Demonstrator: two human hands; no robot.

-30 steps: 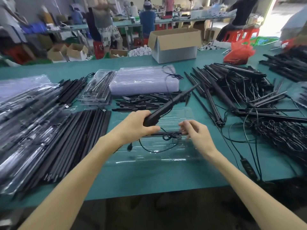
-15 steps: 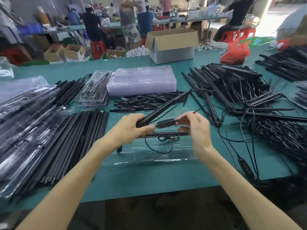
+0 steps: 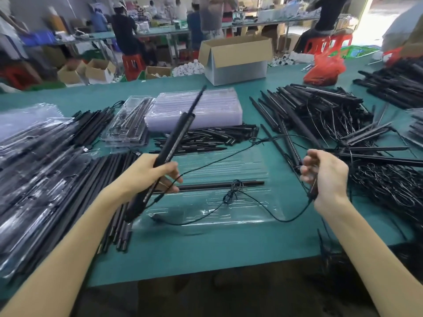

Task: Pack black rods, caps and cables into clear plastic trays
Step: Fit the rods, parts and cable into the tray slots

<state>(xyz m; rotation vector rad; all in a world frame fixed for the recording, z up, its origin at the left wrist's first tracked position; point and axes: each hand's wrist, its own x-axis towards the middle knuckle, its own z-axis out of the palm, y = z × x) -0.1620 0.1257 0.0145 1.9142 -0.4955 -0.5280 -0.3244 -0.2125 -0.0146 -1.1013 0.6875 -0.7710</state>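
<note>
My left hand [image 3: 146,172] grips a long black rod [image 3: 174,138] near its lower third, the rod tilted up and away over the table. My right hand [image 3: 325,177] holds a small black plug on a thin black cable [image 3: 217,161] that runs back to the rod. Between my hands lies a clear plastic tray [image 3: 251,209] on the green table. In it rest one black rod [image 3: 206,186] and a bundled black cable [image 3: 233,191].
Loose black rods [image 3: 59,202] and bagged packs [image 3: 27,156] lie at the left. A stack of clear trays [image 3: 194,110] and short black pieces [image 3: 210,138] sit behind. A tangle of rods and cables [image 3: 343,133] fills the right. A cardboard box [image 3: 235,58] stands far back.
My hands have moved apart. The right hand drew the plug out to the right, stretching the cable, while the left hand tipped the rod more upright.
</note>
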